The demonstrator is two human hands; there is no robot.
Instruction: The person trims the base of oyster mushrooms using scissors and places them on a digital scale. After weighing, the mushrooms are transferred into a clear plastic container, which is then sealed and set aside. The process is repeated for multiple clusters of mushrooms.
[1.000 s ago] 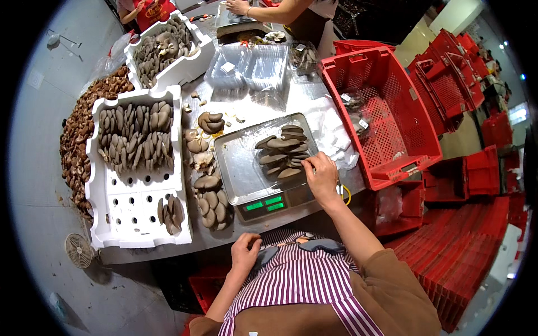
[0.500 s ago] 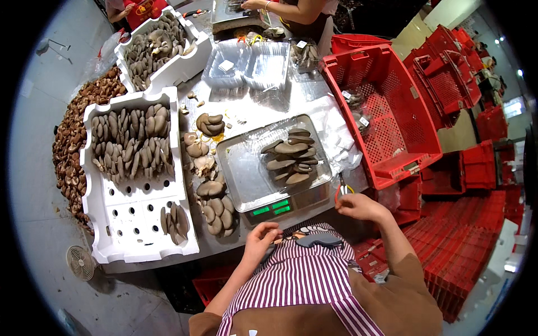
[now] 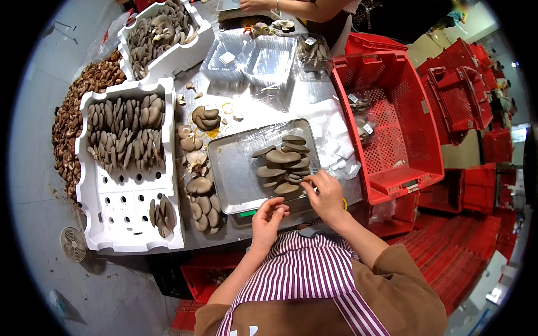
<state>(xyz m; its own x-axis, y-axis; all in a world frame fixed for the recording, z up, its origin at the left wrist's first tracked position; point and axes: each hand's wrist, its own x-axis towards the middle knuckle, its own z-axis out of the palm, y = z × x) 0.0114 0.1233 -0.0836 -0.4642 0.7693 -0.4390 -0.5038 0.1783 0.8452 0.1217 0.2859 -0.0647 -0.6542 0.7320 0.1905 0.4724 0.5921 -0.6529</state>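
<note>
A cluster of grey-brown oyster mushrooms lies in a clear plastic tray on the metal pan of a weighing scale. My right hand is at the near right edge of this cluster, its thumb and fingertips pinched together beside the caps. Whatever sits between those fingertips is too small to make out. My left hand hovers at the pan's front edge, fingers loosely bent and apart, with nothing seen in it. It partly covers the scale's green display. Yellow-handled scissors show only partly behind my right hand.
At left, a white foam crate holds rows of oyster mushrooms; another foam crate stands behind. Loose mushrooms lie between crate and scale. Clear trays are stacked beyond. A red crate is at right. Another person's arm is across the table.
My right hand has moved left and forward from beside the scissors to the mushrooms on the scale. My left hand has risen to the pan's front edge, its fingers loosening.
</note>
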